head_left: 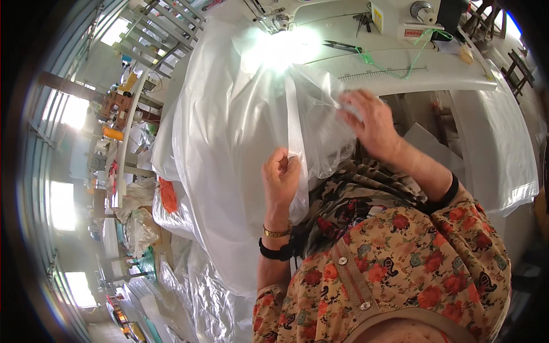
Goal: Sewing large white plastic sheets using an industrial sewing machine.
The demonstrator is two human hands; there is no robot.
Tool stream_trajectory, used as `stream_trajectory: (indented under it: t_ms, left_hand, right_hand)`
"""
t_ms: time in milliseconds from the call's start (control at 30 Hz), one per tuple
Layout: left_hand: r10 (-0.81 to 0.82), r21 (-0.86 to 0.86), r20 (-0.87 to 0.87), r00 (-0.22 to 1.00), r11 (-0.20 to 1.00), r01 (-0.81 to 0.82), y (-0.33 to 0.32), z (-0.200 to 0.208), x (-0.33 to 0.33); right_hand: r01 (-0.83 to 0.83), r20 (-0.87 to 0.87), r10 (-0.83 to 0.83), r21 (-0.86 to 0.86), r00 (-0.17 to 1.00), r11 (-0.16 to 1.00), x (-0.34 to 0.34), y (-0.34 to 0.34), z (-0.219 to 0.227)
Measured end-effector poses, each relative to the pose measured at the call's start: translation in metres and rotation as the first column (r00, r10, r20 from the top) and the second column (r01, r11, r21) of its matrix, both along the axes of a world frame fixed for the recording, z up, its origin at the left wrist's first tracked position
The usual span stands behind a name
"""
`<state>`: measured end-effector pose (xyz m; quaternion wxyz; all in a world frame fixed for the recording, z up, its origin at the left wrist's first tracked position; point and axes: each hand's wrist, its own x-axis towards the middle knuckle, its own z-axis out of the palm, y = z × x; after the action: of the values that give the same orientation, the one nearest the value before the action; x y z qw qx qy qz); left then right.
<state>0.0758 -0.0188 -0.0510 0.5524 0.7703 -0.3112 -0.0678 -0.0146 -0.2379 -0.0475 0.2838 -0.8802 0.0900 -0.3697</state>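
Head view: a person sits at a sewing machine (283, 22), whose head stands at the top centre of the frame, with pale plastic over the front of the tabletop (334, 23).
Plastic sheet (229, 148): milky and gathered in folds, it spreads from the upper centre down the left-centre of the frame.
White strip (294, 120): at the centre, it runs down from the bright glare under the machine head to the left hand and past it.
Progress: the work appears to be under way, strip and sheet both leading up to the machine; the glare hides the needle area, so how much is joined cannot be told. The length between glare and left hand appears still to be fed.
Left hand (280, 176): at the centre, thumb and curled fingers pinched on the strip; the forearm rises nearly upright from the lower edge.
Right hand (370, 123): right of centre, blurred, fingers bent toward the clear film (323, 134); whether it grips the film cannot be told. Its forearm slants up and leftward from the lower right.
Upper right: black snips (341, 46) and a tangle of green thread (400, 76) lie on the tabletop.
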Motion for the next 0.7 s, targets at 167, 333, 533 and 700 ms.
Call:
stream_trajectory:
  t_ms: [167,333,533,700]
  left_hand:
    - [0.01,0.017,-0.042,0.999,1.0,-0.01,0.002,0.004,-0.003]
    - [0.147,0.133,0.284,0.948,0.973,-0.19,-0.016,0.031,-0.022]
    - [-0.095,0.264,0.768,0.633,0.948,-0.177,-0.066,0.063,-0.003]
    - [-0.168,0.414,0.793,0.586,0.854,-0.314,-0.088,0.032,0.041]
  right_hand:
    - [0.163,0.034,-0.167,-0.479,0.985,0.863,0.064,-0.077,0.015]
    - [0.191,-0.197,-0.394,-0.63,0.898,0.752,0.117,-0.134,0.001]
    - [0.124,-0.368,-0.379,-0.559,0.849,0.82,0.128,-0.136,0.01]
    - [0.093,-0.197,-0.109,-0.093,0.974,0.991,0.084,-0.104,0.031]
